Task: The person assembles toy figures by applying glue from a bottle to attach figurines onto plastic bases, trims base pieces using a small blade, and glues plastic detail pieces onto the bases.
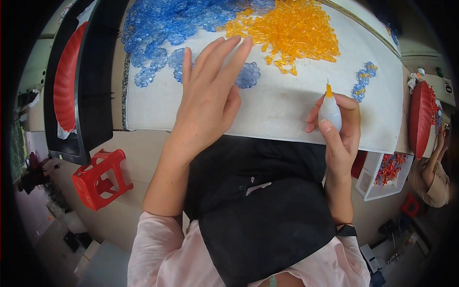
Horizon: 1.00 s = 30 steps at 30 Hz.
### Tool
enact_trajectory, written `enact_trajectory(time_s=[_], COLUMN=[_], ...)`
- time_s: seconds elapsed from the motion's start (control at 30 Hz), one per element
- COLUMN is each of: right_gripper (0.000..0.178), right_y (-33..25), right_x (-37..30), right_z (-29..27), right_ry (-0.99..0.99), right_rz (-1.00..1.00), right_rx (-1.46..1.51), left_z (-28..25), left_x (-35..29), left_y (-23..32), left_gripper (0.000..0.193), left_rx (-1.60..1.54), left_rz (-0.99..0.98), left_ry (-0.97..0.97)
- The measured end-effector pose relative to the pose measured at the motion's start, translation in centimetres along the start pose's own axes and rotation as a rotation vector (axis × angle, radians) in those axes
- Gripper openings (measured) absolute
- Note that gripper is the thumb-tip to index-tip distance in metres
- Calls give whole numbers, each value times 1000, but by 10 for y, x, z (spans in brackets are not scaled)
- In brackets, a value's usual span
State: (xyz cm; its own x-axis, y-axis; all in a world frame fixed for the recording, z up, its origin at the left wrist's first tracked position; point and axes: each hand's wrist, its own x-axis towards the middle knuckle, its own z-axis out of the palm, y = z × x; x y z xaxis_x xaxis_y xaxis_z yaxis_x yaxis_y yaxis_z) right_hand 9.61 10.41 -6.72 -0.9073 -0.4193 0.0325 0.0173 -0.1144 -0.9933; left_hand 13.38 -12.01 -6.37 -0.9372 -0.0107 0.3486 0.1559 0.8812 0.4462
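My left hand is spread above the white-covered table, fingers stretched out over several blue translucent flower-shaped pieces. One pale blue flower piece lies just right of its fingers; others are partly hidden beneath the hand. In my right hand is a white squeeze bottle with a yellow neck and thin needle tip pointing away from me. Beyond my left hand spreads a heap of blue flower pieces. A pile of small orange-yellow translucent pieces adjoins it. Right of the bottle lies a short row of blue and yellow pieces.
A black tray at the left holds a red scalloped dish. Below it stands a red stool. At the right are a red dish and a white bin of red and blue pieces; another person is beyond.
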Motion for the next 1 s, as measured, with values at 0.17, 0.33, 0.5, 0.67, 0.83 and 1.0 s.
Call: enact_trajectory(time_s=[0.17, 0.33, 0.5, 0.67, 0.83, 1.0], right_gripper=[34, 36, 38, 35, 36, 41], right_y=[-1, 1, 6, 0, 8, 3], right_x=[-1, 5, 19, 24, 13, -8], right_z=[-2, 5, 13, 11, 4, 0], right_ry=[35, 76, -153, -108, -7, 178], right_rz=[-16, -74, -338, -279, -372, -436], right_rx=[-14, -84, -414, -307, -153, -103], left_z=[3, 16, 22, 22, 20, 40], left_x=[-8, -14, -12, -4, 7, 147], left_y=[3, 6, 5, 10, 11, 61], left_gripper=[44, 40, 38, 37, 23, 26], left_rx=[-133, 44, -15, -66, -468, -937], left_rz=[-77, -133, -127, -79, -218, -34], left_ry=[121, 125, 124, 150, 85, -36])
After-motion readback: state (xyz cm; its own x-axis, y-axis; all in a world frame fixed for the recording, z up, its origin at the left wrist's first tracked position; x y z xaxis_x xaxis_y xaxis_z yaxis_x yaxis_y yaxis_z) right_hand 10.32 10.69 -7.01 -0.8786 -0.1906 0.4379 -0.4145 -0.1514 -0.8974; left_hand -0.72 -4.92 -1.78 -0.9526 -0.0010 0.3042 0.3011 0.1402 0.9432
